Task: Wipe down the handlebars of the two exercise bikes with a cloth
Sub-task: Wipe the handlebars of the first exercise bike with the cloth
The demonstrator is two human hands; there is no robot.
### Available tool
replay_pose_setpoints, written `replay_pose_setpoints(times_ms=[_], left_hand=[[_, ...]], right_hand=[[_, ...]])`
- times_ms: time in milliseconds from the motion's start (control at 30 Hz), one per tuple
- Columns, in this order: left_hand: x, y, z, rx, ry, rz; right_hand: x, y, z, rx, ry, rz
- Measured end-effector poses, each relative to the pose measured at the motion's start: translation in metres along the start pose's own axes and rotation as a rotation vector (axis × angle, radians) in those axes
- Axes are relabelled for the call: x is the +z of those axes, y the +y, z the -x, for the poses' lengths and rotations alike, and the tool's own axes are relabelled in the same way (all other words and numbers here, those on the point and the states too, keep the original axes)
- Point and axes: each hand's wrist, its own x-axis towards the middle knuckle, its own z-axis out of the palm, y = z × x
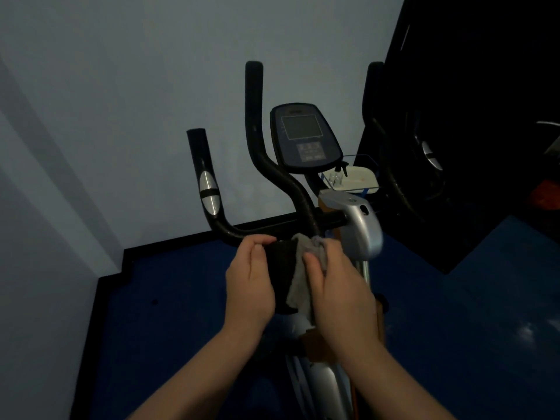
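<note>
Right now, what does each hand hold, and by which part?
The right hand grips the grey cloth by its bunched upper end; the left hand holds the black padded handlebar section.

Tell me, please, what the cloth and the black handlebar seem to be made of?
The crumpled grey cloth looks like soft woven or terry fabric: it folds limply under the right hand. The curved black handlebar looks like a tube with matt foam or rubber padding, and a polished oval metal-looking plate is set into the outer grip.

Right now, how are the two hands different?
The right hand grips the grey cloth against the black bar; the left hand holds that bar bare, with no cloth. The right hand sits nearer the silver bike post, the left farther out. Both hold the same bar.
</note>
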Motion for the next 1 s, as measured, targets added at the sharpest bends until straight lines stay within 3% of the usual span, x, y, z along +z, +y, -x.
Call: replay_pose_setpoints(times_ms=[133, 300, 400, 467, 600, 700, 767, 900, 1000], left_hand=[[0.0, 0.003, -0.001, -0.003, 0.001, -0.018], [0.0, 0.005, 0.001, -0.044, 0.007, 0.002], [-0.007, 0.01, -0.003, -0.07, -0.084, -0.041], [-0.013, 0.013, -0.007, -0.053, -0.156, -0.136], [-0.021, 0.023, -0.02, 0.068, -0.162, -0.386], [-0.014, 0.038, -0.034, 0.151, -0.127, -0.466], [-0.009, 0.044, -0.043, 0.215, -0.154, -0.574], [-0.009, 0.039, -0.045, 0.198, -0.331, -0.726], [-0.01, 0.033, -0.046, 0.213, -0.372, -0.79]], right_hand=[[-0.004, 0.001, -0.032, -0.031, -0.115, 0.16], [0.007, -0.005, -0.013, 0.024, 0.02, -0.13], [-0.002, 0.007, 0.006, 0.02, -0.055, -0.217], [-0.013, 0.017, -0.007, -0.018, -0.114, -0.17], [-0.034, 0.019, -0.067, -0.141, 0.047, -0.216], [-0.015, 0.016, -0.099, -0.254, -0.048, -0.085], [0.001, 0.023, -0.093, -0.225, -0.077, -0.15], [0.017, 0.051, -0.04, -0.184, 0.079, -0.386], [0.018, 0.05, -0.047, -0.195, 0.1, -0.357]])
